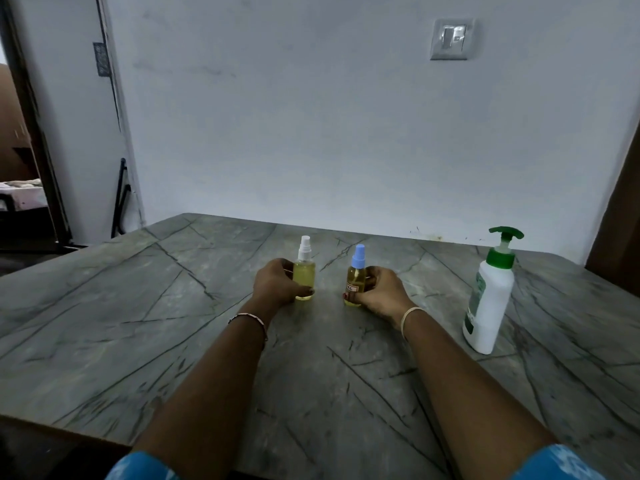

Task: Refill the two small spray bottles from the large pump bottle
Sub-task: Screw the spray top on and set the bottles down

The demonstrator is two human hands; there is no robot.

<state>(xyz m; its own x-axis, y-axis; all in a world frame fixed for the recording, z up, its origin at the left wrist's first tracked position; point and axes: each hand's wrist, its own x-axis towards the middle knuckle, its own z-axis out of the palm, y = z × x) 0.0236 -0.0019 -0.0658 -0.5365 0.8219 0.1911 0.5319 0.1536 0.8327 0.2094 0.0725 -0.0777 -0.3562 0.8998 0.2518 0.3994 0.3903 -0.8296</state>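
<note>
Two small spray bottles with yellow liquid stand upright on the grey marble-pattern table (pixel 138 306). The white-capped spray bottle (pixel 304 268) is gripped around its body by my left hand (pixel 277 282). To its right, my right hand (pixel 377 291) holds the blue-capped spray bottle (pixel 356 275), which carries a small label. Both caps are on. The large white pump bottle (pixel 490 299) with a green pump head stands upright at the right, apart from both hands.
A white wall rises right behind the table's far edge, with a switch plate (pixel 450 38) high up. A dark doorway (pixel 24 150) opens at the left, and a brown panel (pixel 620 220) stands at the right edge.
</note>
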